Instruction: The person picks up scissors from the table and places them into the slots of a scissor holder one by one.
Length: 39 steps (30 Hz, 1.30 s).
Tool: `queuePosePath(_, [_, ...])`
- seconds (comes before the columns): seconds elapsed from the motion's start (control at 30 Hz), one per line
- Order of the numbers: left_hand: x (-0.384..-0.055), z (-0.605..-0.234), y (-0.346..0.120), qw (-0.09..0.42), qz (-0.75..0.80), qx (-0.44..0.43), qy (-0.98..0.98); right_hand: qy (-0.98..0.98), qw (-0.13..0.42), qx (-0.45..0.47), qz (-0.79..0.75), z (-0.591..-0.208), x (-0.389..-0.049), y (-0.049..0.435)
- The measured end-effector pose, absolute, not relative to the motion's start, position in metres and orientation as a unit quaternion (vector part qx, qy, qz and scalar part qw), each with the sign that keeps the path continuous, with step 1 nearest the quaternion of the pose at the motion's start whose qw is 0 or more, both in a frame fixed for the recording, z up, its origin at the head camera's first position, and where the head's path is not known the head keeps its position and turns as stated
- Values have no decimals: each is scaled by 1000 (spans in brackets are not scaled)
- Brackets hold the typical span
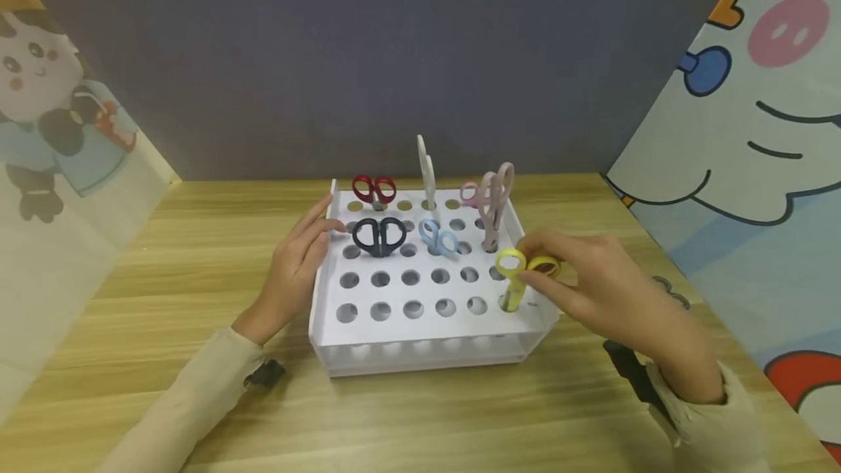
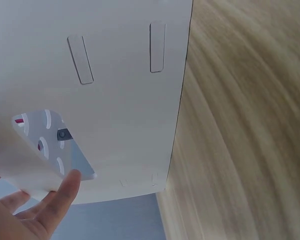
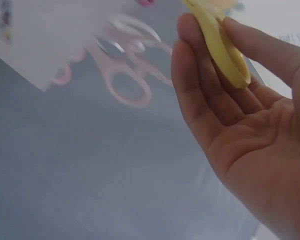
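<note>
Pinched between the thumb and fingers of my right hand (image 1: 601, 287) is a handle loop of the yellow scissors (image 1: 515, 290). Their lower end is in a front right hole of the white rack (image 1: 394, 328). The right wrist view also shows the yellow handle (image 3: 225, 55) between thumb and fingers. My left hand (image 1: 292, 265) rests on the rack's left side, fingers fairly straight. In the left wrist view a fingertip (image 2: 72, 181) touches the edge of a cutout in the side panel (image 2: 135, 110).
Standing in rack holes are red scissors (image 1: 374, 190), black scissors (image 1: 379, 236), light blue scissors (image 1: 438, 238), white scissors (image 1: 427, 174) and pale pink scissors (image 1: 493, 203). Another pink handle (image 1: 469, 194) shows behind. A grey wall (image 1: 394, 57) borders the wooden table (image 1: 420, 422).
</note>
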<state>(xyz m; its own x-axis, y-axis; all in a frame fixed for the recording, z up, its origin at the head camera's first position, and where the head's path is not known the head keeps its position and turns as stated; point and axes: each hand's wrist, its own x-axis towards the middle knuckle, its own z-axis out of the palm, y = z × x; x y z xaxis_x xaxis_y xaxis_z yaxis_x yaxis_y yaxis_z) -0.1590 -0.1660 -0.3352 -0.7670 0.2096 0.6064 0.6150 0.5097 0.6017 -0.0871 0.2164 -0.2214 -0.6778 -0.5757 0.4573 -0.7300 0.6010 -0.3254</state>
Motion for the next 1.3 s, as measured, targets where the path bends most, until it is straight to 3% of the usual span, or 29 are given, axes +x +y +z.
queuePosePath(0.23, [-159, -334, -162, 231, -438, -251, -832, -904, 104, 342, 236, -253, -87, 214])
queuePosePath(0.67, [-161, -338, -159, 239, -445, -249, -826, -907, 94, 320, 258, -274, -84, 217])
queuePosePath(1.0, [-159, -337, -161, 226, -449, -243, -830, -775, 61, 283, 562, -292, -106, 263])
queuePosePath(1.3, [-160, -334, -169, 221, -438, -245, -836, -834, 123, 137, 520, -323, -140, 319])
